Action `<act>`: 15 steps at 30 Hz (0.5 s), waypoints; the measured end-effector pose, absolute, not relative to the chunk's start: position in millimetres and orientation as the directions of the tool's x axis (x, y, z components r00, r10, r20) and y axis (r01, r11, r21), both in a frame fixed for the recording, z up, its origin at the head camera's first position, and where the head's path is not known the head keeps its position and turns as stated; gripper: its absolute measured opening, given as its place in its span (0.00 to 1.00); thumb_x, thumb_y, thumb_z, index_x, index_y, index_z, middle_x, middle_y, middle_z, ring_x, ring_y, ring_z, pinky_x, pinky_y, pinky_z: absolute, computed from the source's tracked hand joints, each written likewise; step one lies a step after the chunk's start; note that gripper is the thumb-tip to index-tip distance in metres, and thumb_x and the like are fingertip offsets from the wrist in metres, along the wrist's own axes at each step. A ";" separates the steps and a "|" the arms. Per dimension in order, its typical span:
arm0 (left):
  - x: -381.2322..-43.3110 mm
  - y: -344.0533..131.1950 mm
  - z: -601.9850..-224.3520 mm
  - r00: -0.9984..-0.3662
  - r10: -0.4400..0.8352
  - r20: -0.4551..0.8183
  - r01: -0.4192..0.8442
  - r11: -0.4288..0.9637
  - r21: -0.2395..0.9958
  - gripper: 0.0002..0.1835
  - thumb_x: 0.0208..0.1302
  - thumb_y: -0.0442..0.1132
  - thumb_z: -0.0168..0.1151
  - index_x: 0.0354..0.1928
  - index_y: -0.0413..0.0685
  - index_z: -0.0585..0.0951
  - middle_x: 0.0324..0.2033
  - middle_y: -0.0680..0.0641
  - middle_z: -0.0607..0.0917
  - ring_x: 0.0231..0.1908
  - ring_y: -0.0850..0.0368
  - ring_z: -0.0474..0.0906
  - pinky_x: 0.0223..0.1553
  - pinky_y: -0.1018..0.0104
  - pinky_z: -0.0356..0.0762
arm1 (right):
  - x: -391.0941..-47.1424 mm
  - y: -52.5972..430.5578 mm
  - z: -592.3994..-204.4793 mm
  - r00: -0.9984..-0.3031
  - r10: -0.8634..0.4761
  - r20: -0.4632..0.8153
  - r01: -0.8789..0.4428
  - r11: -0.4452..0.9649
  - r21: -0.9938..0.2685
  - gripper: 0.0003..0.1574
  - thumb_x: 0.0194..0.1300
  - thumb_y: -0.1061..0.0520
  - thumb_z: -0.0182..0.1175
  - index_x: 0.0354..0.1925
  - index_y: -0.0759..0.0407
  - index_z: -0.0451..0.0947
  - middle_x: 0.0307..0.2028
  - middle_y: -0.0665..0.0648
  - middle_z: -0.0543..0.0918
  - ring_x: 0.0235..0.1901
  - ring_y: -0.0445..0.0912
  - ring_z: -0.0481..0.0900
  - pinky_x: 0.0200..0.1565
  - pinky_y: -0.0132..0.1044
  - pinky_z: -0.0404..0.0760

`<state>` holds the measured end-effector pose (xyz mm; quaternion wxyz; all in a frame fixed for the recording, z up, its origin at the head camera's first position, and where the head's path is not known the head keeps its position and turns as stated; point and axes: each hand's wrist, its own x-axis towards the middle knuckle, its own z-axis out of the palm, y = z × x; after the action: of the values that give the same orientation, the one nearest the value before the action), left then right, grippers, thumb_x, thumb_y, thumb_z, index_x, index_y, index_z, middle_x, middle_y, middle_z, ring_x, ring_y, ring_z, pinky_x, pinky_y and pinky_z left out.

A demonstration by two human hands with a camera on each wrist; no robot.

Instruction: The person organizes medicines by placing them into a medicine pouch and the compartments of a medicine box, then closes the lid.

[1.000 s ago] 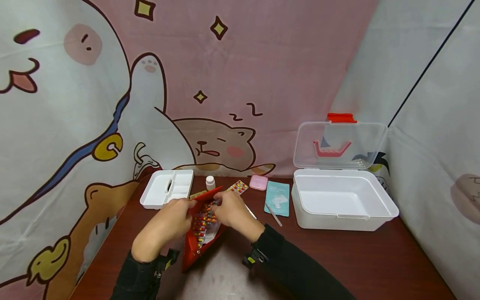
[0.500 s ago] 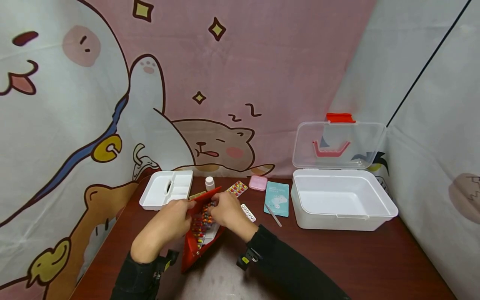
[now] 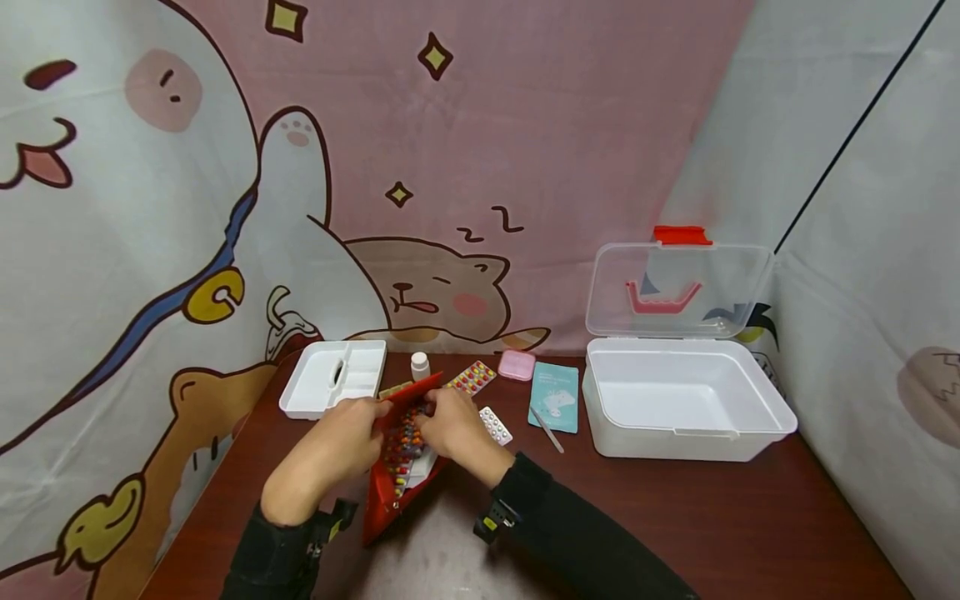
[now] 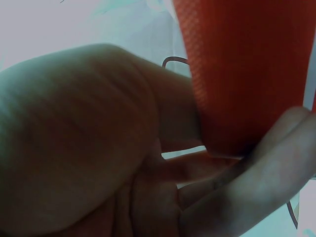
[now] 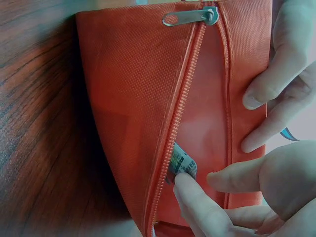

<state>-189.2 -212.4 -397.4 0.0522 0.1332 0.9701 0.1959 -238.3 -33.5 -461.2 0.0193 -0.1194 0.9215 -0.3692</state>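
The left hand, fingers curled, grips the red pouch's edge; inside the pouch, the right hand, fingers parted, touches a blister pack.

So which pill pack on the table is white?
The white pack beside the right hand; the colourful pack farther back shows red and yellow dots.

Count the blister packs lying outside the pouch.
2 for certain: a colourful pack beyond the right hand and a white pack to that hand's right. A yellowish strip behind the pouch may be another; too little shows to tell.
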 end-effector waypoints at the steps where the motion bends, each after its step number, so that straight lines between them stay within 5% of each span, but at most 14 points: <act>1: -189.8 -212.7 -397.4 -0.958 0.281 -0.049 0.240 0.888 0.392 0.24 0.71 0.29 0.64 0.68 0.33 0.84 0.62 0.34 0.89 0.54 0.47 0.86 0.50 0.49 0.84 | -237.6 -32.9 -460.7 -0.970 -0.238 0.050 -0.206 0.698 -0.685 0.19 0.71 0.56 0.71 0.56 0.64 0.90 0.48 0.62 0.92 0.47 0.53 0.86 0.52 0.50 0.84; 8: -188.8 -213.0 -397.3 -0.958 0.281 -0.052 0.238 0.887 0.397 0.24 0.71 0.29 0.64 0.68 0.34 0.84 0.63 0.35 0.89 0.55 0.46 0.86 0.54 0.47 0.85 | -233.6 -25.2 -456.3 -0.965 -0.251 0.072 -0.232 0.702 -0.674 0.19 0.71 0.55 0.70 0.56 0.63 0.90 0.52 0.62 0.93 0.55 0.57 0.89 0.58 0.52 0.86; 15: -188.4 -212.8 -396.7 -0.960 0.274 -0.055 0.231 0.888 0.397 0.24 0.71 0.29 0.64 0.68 0.34 0.84 0.63 0.35 0.89 0.53 0.48 0.86 0.56 0.46 0.86 | -237.2 -8.7 -451.1 -0.969 -0.228 0.091 -0.221 0.651 -0.726 0.09 0.73 0.55 0.70 0.45 0.57 0.93 0.35 0.52 0.92 0.34 0.43 0.86 0.37 0.36 0.82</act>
<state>-188.4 -212.8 -396.7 0.0546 0.1302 0.9701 0.1975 -237.2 -8.7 -451.1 0.0040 -0.1236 0.9086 -0.3989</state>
